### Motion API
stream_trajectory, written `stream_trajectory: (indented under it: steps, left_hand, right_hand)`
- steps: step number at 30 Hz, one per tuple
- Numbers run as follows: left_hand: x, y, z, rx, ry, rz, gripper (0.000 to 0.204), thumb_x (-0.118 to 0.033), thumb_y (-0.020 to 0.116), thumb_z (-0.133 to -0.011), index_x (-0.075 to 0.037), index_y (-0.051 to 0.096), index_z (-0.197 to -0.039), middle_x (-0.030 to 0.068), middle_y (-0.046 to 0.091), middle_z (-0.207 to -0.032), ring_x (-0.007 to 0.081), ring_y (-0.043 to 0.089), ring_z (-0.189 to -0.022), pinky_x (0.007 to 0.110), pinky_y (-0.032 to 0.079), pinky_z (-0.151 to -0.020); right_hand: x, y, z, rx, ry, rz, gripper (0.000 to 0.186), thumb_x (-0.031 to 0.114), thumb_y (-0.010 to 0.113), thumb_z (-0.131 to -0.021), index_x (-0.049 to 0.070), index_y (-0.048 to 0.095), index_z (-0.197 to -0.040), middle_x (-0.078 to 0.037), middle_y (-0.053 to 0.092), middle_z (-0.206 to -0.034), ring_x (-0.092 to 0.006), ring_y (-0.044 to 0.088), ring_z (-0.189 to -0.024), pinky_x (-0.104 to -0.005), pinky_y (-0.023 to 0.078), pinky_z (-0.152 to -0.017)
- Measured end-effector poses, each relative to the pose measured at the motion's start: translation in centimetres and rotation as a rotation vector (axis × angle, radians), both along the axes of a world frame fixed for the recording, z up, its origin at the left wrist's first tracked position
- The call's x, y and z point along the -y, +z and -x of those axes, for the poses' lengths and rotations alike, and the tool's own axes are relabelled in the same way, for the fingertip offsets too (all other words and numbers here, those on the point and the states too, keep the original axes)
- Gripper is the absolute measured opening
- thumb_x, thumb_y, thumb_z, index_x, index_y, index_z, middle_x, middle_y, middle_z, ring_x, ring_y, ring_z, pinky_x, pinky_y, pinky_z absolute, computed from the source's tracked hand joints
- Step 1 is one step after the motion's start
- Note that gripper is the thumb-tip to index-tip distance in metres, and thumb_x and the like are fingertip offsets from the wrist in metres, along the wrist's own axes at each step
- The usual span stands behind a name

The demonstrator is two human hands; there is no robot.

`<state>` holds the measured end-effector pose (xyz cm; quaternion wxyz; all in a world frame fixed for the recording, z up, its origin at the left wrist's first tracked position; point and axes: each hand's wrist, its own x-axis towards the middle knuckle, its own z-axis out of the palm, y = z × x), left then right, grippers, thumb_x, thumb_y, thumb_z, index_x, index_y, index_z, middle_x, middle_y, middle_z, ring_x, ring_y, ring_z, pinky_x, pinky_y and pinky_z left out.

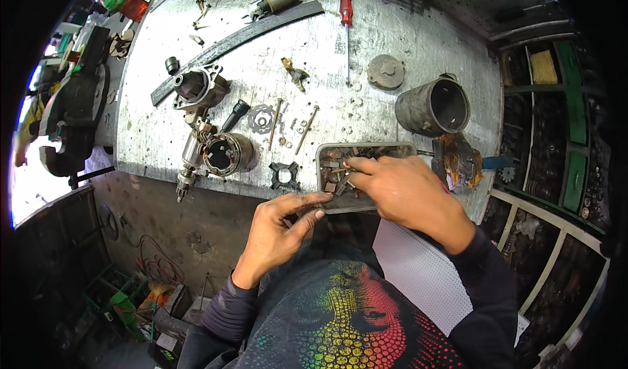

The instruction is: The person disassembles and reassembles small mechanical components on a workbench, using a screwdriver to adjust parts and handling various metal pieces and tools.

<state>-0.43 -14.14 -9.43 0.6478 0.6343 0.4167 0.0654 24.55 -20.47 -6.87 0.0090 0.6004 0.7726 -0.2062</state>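
Observation:
A shallow rectangular metal tray [366, 202] of small loose parts sits at the table's near edge. My left hand [278, 232] is at its near left corner, forefinger over the rim and thumb outside, closed on the tray. My right hand [412, 192] reaches into the tray from the right. Its fingers are bent together among brownish blocks and small metal pieces; what they hold is hidden. Left of the tray lie a dark cross-shaped plate [284, 175], a ring-shaped housing [227, 154], a long bolt [307, 130] and an armature [191, 152].
A hollow metal cylinder [432, 106], round cap [386, 71] and red-handled screwdriver [346, 11] lie beyond the tray. A flat dark bar [248, 39] crosses the far left beside a cast housing [199, 88]. A hammer [438, 156] lies right of the tray; a vise [75, 101] stands left.

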Motion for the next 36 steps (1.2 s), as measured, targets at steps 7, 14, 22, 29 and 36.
stream_trajectory:
  steps: [7,14,22,29,36]
  left_hand:
    - [0.2,-0.1,0.0,0.0,-0.006,-0.085,0.028,-0.006,0.076,-0.095,-0.006,0.079,-0.123,0.0125,0.079,-0.101,0.0176,0.073,-0.093,0.032,0.055,-0.089]
    - [0.3,-0.2,0.0,0.032,0.01,-0.119,0.028,-0.007,0.077,-0.095,-0.008,0.08,-0.123,0.0113,0.076,-0.092,0.0156,0.068,-0.082,0.031,0.054,-0.08]
    - [0.2,-0.2,0.0,0.023,-0.001,-0.113,0.027,-0.008,0.077,-0.095,-0.008,0.08,-0.122,0.0111,0.076,-0.092,0.0152,0.068,-0.08,0.031,0.054,-0.078]
    - [0.5,-0.5,-0.2,0.078,0.035,-0.113,0.027,-0.008,0.076,-0.095,-0.008,0.08,-0.122,0.0125,0.078,-0.099,0.0159,0.071,-0.084,0.031,0.055,-0.079]
    - [0.2,-0.4,0.0,0.019,-0.01,-0.109,0.027,-0.007,0.076,-0.095,-0.008,0.08,-0.122,0.0125,0.079,-0.099,0.0179,0.071,-0.084,0.032,0.055,-0.079]
  right_hand:
    - [0.3,-2.1,0.1,0.112,-0.071,-0.006,0.02,0.012,0.067,-0.087,0.005,0.077,-0.103,-0.009,0.071,-0.111,-0.0286,0.074,-0.094,-0.0446,0.06,-0.078]
    - [1.0,-0.1,-0.3,0.159,-0.029,0.02,0.018,0.01,0.067,-0.087,0.004,0.077,-0.101,-0.012,0.069,-0.102,-0.0293,0.071,-0.097,-0.0434,0.059,-0.079]
    - [-1.1,-1.9,0.3,0.081,-0.018,0.232,0.019,0.02,0.072,-0.082,0.006,0.077,-0.094,-0.014,0.076,-0.082,-0.034,0.077,-0.079,-0.0451,0.059,-0.068]
    - [-0.8,-2.3,0.0,0.147,-0.152,0.092,0.014,0.019,0.072,-0.082,0.007,0.078,-0.085,-0.019,0.075,-0.077,-0.0376,0.076,-0.073,-0.0479,0.059,-0.065]
    - [-1.4,-4.2,0.4,0.041,-0.189,0.202,0.022,0.018,0.069,-0.086,0.009,0.079,-0.103,-0.021,0.075,-0.082,-0.0411,0.075,-0.078,-0.0526,0.059,-0.071]
